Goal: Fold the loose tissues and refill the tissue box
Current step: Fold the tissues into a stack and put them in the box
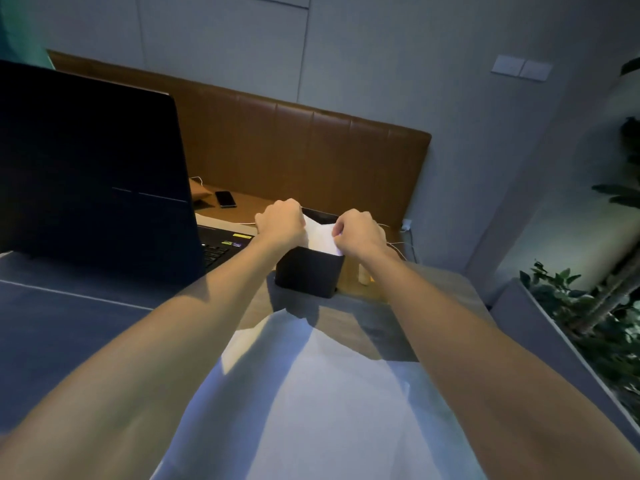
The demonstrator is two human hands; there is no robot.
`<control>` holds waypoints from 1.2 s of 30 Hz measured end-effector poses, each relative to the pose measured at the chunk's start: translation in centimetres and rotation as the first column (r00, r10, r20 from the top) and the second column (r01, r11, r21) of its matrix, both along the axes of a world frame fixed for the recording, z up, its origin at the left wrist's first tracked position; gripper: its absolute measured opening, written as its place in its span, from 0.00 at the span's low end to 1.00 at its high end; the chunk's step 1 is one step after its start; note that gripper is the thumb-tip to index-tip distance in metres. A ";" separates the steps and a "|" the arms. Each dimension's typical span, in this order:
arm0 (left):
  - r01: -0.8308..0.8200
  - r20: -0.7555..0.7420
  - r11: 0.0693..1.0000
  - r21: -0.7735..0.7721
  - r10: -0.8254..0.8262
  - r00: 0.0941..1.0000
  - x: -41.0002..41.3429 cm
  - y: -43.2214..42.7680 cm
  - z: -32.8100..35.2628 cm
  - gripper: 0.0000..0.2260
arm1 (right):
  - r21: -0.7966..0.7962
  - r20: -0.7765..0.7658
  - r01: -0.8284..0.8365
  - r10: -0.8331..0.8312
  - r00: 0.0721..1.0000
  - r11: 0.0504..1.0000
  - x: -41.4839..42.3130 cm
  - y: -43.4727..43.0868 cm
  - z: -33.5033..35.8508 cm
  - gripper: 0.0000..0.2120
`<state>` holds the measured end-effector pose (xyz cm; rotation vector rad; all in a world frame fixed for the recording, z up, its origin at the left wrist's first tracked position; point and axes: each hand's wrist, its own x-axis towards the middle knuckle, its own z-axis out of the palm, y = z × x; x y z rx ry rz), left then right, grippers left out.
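While gripping tissue (320, 237): 2 hands (281, 221).

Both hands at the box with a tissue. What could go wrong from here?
1. The left hand and right hand pinch opposite ends of the tissue; pulling apart while pushing it in could tear it.
2. The black tissue box sits by the table's edge; a hard downward push might tip or slide it.
3. More loose tissues lie under the forearms and may get dragged or creased.
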<state>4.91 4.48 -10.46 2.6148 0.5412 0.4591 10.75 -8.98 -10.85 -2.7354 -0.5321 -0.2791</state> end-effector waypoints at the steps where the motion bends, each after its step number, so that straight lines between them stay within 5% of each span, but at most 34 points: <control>1: 0.007 -0.027 0.999 0.034 -0.007 1.000 0.1 -0.1 0.0 0.10 | -0.027 -0.001 0.000 0.000 1.000 1.000 0.2 0.2 -0.1 0.07; 11: 0.121 -0.189 0.963 0.240 -0.076 0.979 1.2 -0.2 0.2 0.10 | -0.240 -0.101 -0.106 0.084 0.991 0.965 1.2 1.0 0.1 0.10; 19: 0.192 -0.254 0.949 0.251 -0.127 0.959 1.6 -0.1 -0.6 0.10 | -0.319 -0.087 -0.156 0.135 0.987 0.935 0.8 1.0 0.2 0.10; 27: 0.175 0.076 0.937 0.302 -0.207 0.975 -1.0 -0.9 0.7 0.09 | -0.096 0.148 -0.128 0.141 0.979 0.987 -1.5 -0.8 0.7 0.09; 36: 0.295 0.062 0.915 0.277 -0.323 0.944 -8.5 -5.9 1.8 0.09 | -0.063 0.106 -0.197 0.203 0.973 0.978 -8.6 -4.2 1.9 0.12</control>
